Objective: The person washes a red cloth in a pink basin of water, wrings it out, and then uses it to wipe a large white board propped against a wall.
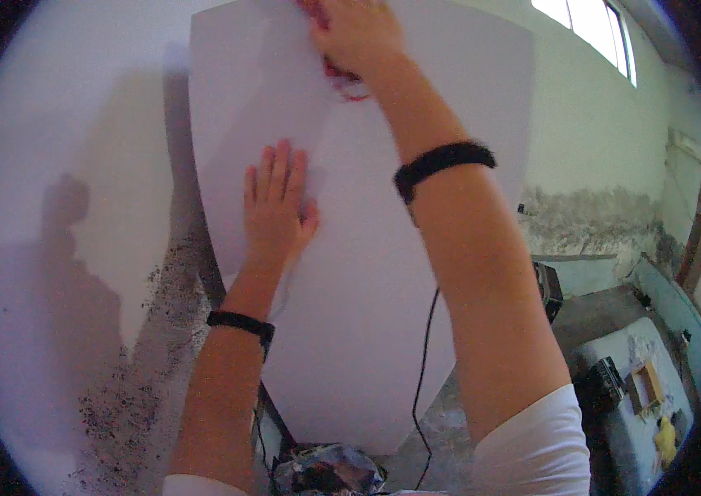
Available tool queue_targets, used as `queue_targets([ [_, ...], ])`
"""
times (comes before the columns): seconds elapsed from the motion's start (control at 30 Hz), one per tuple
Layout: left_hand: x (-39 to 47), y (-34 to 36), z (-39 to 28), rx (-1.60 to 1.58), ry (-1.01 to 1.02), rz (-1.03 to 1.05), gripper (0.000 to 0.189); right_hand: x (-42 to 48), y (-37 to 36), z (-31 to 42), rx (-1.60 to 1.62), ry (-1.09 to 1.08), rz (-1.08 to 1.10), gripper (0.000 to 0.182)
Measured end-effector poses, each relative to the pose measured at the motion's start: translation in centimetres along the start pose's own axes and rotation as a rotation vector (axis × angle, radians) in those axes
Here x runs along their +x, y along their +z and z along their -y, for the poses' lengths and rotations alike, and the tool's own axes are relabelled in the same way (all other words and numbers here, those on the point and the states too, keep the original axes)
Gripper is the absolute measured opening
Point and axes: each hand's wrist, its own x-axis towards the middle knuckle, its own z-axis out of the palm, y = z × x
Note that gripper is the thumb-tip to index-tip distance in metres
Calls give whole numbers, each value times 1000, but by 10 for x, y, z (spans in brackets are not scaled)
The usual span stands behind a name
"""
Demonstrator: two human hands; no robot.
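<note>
A large pale board or panel [350, 279] stands upright before me, close to the wall. My left hand [276, 204] lies flat against its left part with the fingers spread, holding nothing. Near the board's top, my right hand [356, 31] is closed around a red thing [339, 71], partly hidden by the hand and blurred; a thin red loop hangs below it. Whether it is a cloth or a tool I cannot tell. Both wrists wear black bands.
Left of the board is a stained wall [139, 248]. A black cable [428, 359] hangs along the board's lower right. A crumpled bag-like thing [328, 469] lies at its foot. At lower right, a pale table [629, 428] bears a small wooden frame [646, 387] and a yellow item [665, 441].
</note>
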Motion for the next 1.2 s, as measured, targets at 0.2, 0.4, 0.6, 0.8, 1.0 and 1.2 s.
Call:
queue_targets([
  [0.2,6,-6,-12,-14,23,-42,85,-63,-30,-158,-74,245,-242,70],
  [0.4,4,-1,-7,40,16,-72,80,-134,-44,-222,-201,133,-240,70],
  [0.6,6,0,-12,49,39,-68,77,-198,-14,-200,-340,74,-322,68],
  [0.8,12,-5,-13,46,48,-56,77,-146,-23,-232,-263,146,-312,67],
  [1.0,8,0,-8,39,38,-52,79,-102,-36,-238,-139,168,-378,64],
  [1.2,4,-4,-7,11,42,-45,80,-195,-36,-188,-220,106,-139,68],
])
